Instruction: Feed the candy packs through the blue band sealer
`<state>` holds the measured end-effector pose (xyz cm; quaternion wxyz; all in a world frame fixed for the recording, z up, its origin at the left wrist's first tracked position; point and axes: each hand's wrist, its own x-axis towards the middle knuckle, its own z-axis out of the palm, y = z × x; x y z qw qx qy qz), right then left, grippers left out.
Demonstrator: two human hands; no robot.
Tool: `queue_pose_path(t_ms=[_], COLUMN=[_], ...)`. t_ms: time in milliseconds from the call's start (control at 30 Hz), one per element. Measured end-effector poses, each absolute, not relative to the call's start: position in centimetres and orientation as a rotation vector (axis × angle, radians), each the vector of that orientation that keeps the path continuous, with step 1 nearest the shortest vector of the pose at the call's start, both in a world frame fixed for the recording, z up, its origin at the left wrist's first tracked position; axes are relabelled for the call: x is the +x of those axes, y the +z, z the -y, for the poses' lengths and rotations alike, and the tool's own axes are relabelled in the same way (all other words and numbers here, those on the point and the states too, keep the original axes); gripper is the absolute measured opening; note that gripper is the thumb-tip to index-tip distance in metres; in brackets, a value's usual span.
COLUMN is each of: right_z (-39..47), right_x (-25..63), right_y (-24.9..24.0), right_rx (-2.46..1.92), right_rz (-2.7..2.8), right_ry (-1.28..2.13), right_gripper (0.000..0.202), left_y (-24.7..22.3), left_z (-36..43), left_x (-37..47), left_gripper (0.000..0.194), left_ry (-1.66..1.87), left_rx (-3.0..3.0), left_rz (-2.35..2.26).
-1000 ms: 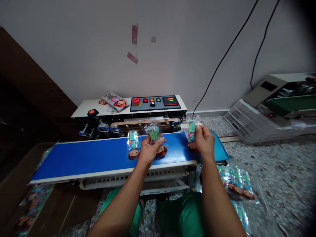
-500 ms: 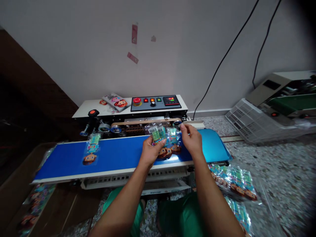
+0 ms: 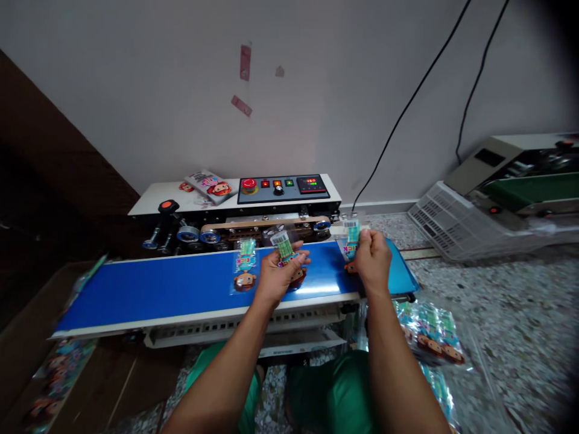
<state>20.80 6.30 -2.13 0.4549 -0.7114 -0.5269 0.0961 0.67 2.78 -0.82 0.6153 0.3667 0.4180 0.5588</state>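
My left hand (image 3: 277, 274) is closed on a clear plastic packet (image 3: 284, 246) with a barcode and green contents, held above the middle of the blue conveyor belt (image 3: 194, 286). Whether more packets lie behind it, I cannot tell. My right hand (image 3: 373, 260) pinches another such packet (image 3: 351, 235) by its right side, upright over the belt's right end. Part of a cartoon head shows at that packet's bottom. Just left of my left hand, a third packet (image 3: 245, 265) lies flat on the belt with its cartoon head toward me.
Behind the belt stands the sealing machine's control panel (image 3: 284, 188), with a printed pouch (image 3: 210, 185) on top. Several packets in clear bags (image 3: 436, 334) lie at lower right. A cardboard box (image 3: 131, 380) with packets is at lower left. A white plastic crate (image 3: 446, 226) stands right.
My right hand has moved right and now holds a packet upright. A packet now lies left of my left hand. The one formerly farther left on the belt has left its place.
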Motion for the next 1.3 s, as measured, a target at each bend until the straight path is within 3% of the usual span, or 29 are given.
queue_pose_path(t_ms=[100, 267, 433, 633, 733, 900, 1100, 1300], right_z=[-7.3, -8.3, -7.7, -4.7, -4.1, -5.0, -6.7, -8.1], right_x=[21.7, 20.0, 17.3, 13.9, 14.0, 18.4, 21.9, 19.7], right_y=[-3.1, -3.6, -2.4, -0.1, 0.2, -0.5, -2.5, -3.0], right_rx=[-2.071, -2.256, -1.861, -1.036, -0.977, -1.279, -1.936, -2.234], right_rz=[1.398, 1.504, 1.618, 1.591, 1.436, 1.232, 1.454, 1.556], right_ry=[0.042, 0.053, 0.157, 0.939, 0.870, 0.545, 0.173, 0.127], right_gripper=[0.033, 0.036, 0.034, 0.024, 0.017, 0.027, 0.029, 0.034], left_y=[-0.9, -0.8, -0.5, -1.2, -1.4, -1.2, -1.0, -1.0], left_z=[-2.7, -2.6, -2.5, -2.6, -2.7, -2.8, -2.7, -2.6], left_x=[0.8, 0.9, 1.0, 1.1, 0.9, 0.8, 1.0, 1.0], left_gripper=[0.046, 0.044, 0.043, 0.032, 0.032, 0.042, 0.042, 0.043], left_ry=[1.263, 1.231, 1.171, 1.184, 1.179, 1.158, 1.113, 1.107], left_rx=[0.841, 0.818, 0.806, 0.882, 0.986, 1.011, 1.003, 1.010], left_rz=[-0.960, -0.962, -1.007, -0.978, -0.938, -0.957, -0.947, -0.949])
